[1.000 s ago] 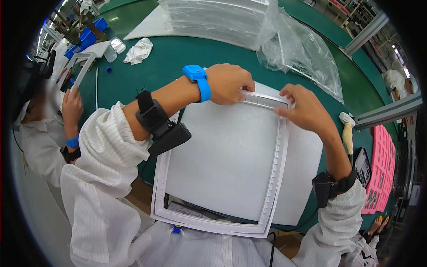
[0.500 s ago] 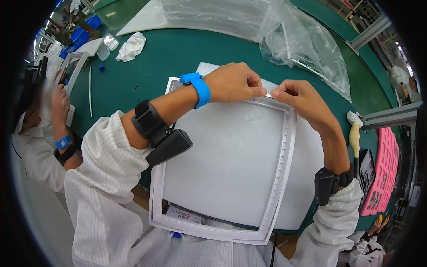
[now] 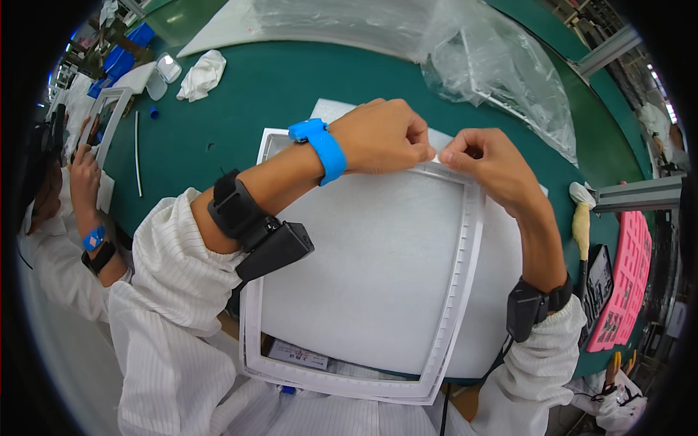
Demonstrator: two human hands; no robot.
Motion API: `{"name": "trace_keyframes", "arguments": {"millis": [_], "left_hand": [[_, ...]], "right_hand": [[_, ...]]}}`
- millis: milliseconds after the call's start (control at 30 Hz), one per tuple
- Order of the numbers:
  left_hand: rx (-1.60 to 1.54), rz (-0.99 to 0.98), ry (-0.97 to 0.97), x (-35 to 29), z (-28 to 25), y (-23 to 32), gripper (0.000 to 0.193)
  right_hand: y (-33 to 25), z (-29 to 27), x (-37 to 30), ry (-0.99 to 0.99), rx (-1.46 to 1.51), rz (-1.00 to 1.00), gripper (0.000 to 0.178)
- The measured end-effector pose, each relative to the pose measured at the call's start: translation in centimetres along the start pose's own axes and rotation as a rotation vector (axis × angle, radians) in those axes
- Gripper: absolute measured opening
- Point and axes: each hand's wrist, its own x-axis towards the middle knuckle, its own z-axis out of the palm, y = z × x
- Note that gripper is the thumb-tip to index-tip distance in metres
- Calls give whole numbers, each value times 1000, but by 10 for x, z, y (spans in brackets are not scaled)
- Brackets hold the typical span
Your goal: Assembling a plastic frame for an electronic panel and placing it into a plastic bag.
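Observation:
A white rectangular plastic frame [image 3: 463,251] with small ribs along its inner edge lies in front of me over white foam sheets [image 3: 356,269]. At its far rail, near the far right corner, my left hand [image 3: 385,136] and my right hand [image 3: 486,156] almost touch. Thumb and index finger are pinched together on each hand. A tiny pale spot shows between the two sets of fingertips; what they grip is too small to make out. The left forearm crosses over the frame's far left part and hides it.
Clear plastic bagging [image 3: 502,80] lies at the far right, a white cloth [image 3: 202,75] and thin white strip [image 3: 137,154] at the left. Right of me are a yellow-handled tool [image 3: 581,227] and a pink tray [image 3: 622,283]. A co-worker [image 3: 76,218] handles another frame at left.
The view has shifted slightly. My hands stay pinched at the far rail, with the left fingertips a little lower. The co-worker's hand at the left has moved slightly.

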Motion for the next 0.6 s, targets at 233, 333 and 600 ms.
{"name": "trace_keyframes", "arguments": {"millis": [233,333,600], "left_hand": [[89,51,-83,-8,-27,-12,33],[99,-44,-91,-22,-43,-23,35],[68,-21,-26,-23,-41,-40,41]], "right_hand": [[-14,0,-8,35,-77,63,30],[-24,0,-7,44,-161,73,38],[-42,21,16,74,-518,124,62]]}}
